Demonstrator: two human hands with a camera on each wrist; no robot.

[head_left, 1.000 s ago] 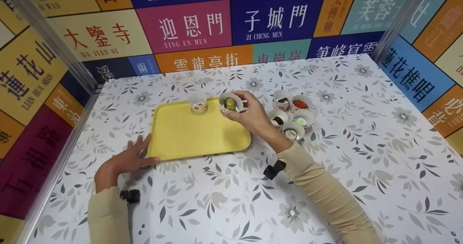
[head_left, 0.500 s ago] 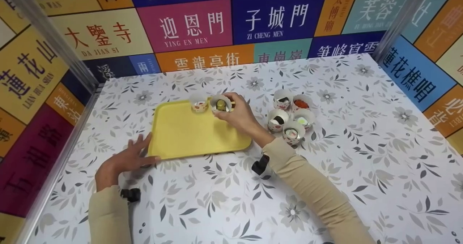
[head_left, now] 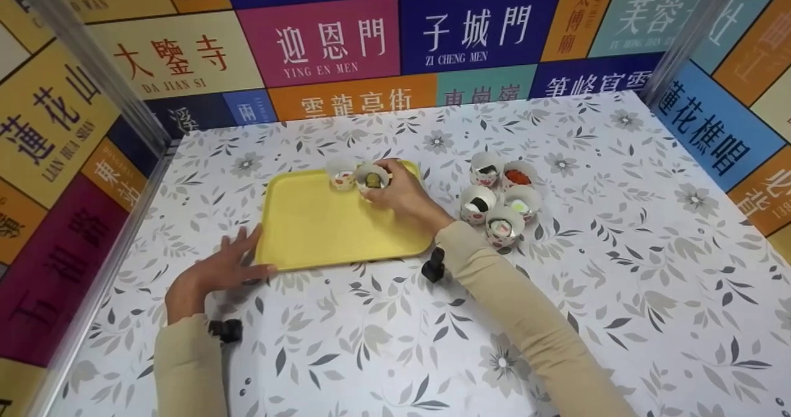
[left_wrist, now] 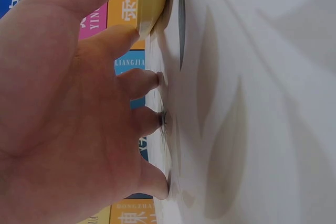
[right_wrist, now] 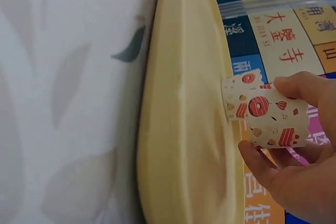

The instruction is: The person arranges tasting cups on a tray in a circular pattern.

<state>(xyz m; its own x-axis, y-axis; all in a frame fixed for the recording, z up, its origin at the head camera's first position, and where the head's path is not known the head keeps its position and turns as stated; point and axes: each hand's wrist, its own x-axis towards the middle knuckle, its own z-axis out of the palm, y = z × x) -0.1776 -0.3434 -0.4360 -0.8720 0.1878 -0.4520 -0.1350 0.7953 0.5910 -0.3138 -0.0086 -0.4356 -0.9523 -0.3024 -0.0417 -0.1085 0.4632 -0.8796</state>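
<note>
My right hand [head_left: 409,196] grips a paper baking cup [right_wrist: 278,118] printed with red cakes and doughnuts, a greenish-brown piece [head_left: 372,180] inside. It holds this cup near the far edge of the yellow tray [head_left: 321,231]. Just left of it on the tray stands a similar cup [head_left: 342,179] with white and red contents; the two overlap in the right wrist view. My left hand [head_left: 219,275] lies at the tray's near left corner, thumb and index finger touching the edge. In the left wrist view its other fingers [left_wrist: 144,121] spread onto the table.
Right of the tray, several more paper cups cluster on the flower-patterned table [head_left: 346,355]. One holds something orange-red [head_left: 518,177], another a white piece with a black band [head_left: 477,205], another a pinkish-white piece [head_left: 503,227]. Panels with large characters [head_left: 321,40] wall the table's back and sides.
My right hand has carried the cup leftward and down over the tray, bringing it beside the other cup there. My left hand has stayed at the tray's corner.
</note>
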